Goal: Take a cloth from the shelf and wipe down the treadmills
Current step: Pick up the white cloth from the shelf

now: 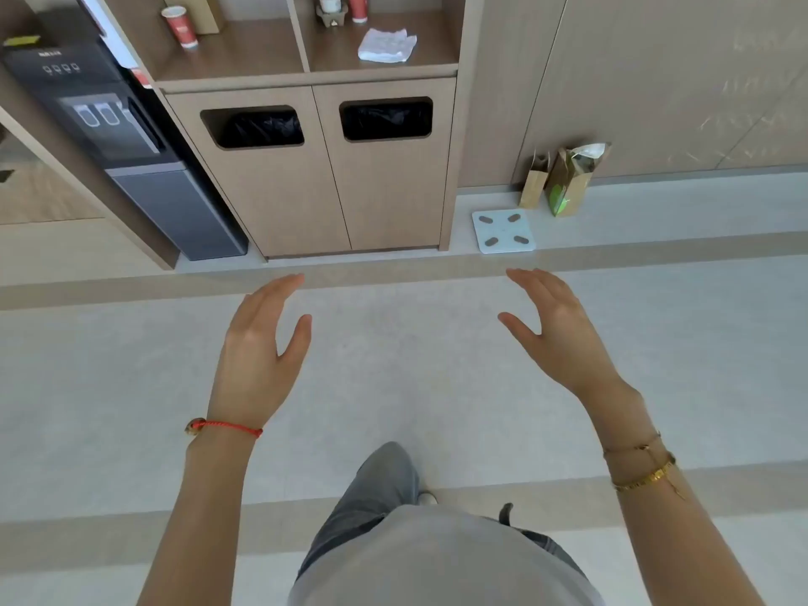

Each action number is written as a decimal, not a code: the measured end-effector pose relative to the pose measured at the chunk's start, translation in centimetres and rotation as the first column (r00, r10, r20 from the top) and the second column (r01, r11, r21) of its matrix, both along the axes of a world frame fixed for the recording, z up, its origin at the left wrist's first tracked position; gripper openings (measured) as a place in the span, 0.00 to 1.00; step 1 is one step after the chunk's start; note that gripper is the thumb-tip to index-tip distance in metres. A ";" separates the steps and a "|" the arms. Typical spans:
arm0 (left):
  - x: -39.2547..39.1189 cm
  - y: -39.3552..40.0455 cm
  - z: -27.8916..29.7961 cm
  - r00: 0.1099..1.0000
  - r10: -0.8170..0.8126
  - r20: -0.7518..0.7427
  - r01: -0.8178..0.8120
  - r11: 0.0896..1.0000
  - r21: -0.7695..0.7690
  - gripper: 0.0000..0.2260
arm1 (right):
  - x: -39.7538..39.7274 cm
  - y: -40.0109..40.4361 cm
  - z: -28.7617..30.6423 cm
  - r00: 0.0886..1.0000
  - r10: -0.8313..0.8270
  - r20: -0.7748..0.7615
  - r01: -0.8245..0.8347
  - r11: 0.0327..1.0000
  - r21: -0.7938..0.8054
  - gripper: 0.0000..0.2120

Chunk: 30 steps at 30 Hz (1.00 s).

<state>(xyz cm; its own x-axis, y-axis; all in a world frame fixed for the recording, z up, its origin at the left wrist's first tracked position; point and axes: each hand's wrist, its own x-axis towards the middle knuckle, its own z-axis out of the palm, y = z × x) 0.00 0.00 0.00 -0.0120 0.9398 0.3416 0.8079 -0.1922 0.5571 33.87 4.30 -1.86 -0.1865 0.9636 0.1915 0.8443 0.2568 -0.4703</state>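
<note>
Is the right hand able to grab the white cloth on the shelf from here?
Probably not yet. The right hand is open and empty, held out over the floor, well short of the cloth on the shelf. Nothing blocks the way; the person likely needs to step closer.

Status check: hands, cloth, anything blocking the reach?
Left hand and right hand open, empty, raised over floor. White cloth lying on right shelf compartment, untouched. Nothing between hands and cloth.
</note>
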 end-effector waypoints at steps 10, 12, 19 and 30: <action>-0.6 7.9 -2.1 1.000 0.025 0.001 -0.025 0.998 -0.052 0.19 | -0.9 8.9 -2.1 1.000 0.001 -0.005 -0.002 0.999 -0.041 0.25; -1.0 10.8 -2.4 1.000 0.024 0.001 -0.024 0.998 -0.060 0.19 | -1.5 11.9 -2.6 1.000 0.003 -0.011 -0.003 0.999 -0.034 0.25; -3.8 24.2 -1.8 1.000 -0.005 0.001 0.005 1.000 -0.029 0.18 | -4.8 24.8 -2.2 0.999 -0.011 -0.035 0.010 1.000 -0.016 0.24; -7.6 42.4 -0.8 0.998 -0.055 -0.019 0.054 0.996 -0.065 0.20 | -8.8 41.9 -0.8 0.998 -0.044 -0.040 0.044 0.999 -0.002 0.23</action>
